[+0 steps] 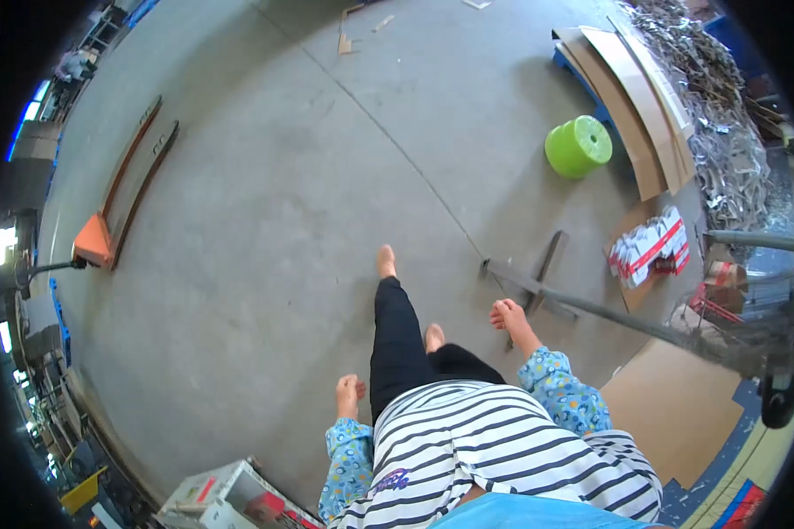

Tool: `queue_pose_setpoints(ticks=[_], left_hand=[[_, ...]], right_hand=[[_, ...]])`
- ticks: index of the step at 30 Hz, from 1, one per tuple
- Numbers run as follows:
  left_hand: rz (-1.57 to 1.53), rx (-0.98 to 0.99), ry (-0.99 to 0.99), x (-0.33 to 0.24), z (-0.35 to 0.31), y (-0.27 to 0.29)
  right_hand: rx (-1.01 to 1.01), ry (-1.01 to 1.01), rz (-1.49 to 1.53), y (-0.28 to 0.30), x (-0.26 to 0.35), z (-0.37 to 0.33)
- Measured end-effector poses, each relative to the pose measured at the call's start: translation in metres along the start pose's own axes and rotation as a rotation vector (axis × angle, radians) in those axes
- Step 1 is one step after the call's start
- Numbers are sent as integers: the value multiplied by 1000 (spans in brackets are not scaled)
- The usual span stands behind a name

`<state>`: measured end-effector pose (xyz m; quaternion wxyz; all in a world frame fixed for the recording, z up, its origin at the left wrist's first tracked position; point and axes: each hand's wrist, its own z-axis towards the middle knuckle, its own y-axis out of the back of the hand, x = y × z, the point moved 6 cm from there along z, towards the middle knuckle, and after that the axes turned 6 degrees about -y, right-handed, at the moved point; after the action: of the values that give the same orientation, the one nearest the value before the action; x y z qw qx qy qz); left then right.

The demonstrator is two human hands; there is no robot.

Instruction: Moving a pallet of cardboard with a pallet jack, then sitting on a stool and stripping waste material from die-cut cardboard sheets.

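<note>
My left hand (350,393) hangs beside my left thigh with its fingers curled in, and nothing shows in it. My right hand (510,319) is held out to the right, fingers bent inward, also with nothing visible in its grasp. It is nearest to a dark metal stand leg (545,275) on the floor, apart from it in height as far as I can tell. Patterned blue sleeves cover both forearms. One foot is stepped forward on the grey concrete floor (265,309).
A lime-green round stool (578,146) stands ahead right, beside flat cardboard sheets (631,106). Bundled white-and-red cartons (653,247) lie nearer. Scrap metal strips (723,141) pile at far right. An orange pallet jack (93,240) is at left; a white box (229,498) sits behind left.
</note>
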<state>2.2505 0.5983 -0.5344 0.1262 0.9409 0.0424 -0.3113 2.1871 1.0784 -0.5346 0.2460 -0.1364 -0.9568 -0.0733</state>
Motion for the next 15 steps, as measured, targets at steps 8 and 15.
queue_pose_setpoints(ticks=[8,15], left_hand=[[88,131,-45,-183,178,-61],[20,224,-241,-424,254,-187]], right_hand=[[-195,9,90,23,142,55],[-381,-123,267,64,174,65]])
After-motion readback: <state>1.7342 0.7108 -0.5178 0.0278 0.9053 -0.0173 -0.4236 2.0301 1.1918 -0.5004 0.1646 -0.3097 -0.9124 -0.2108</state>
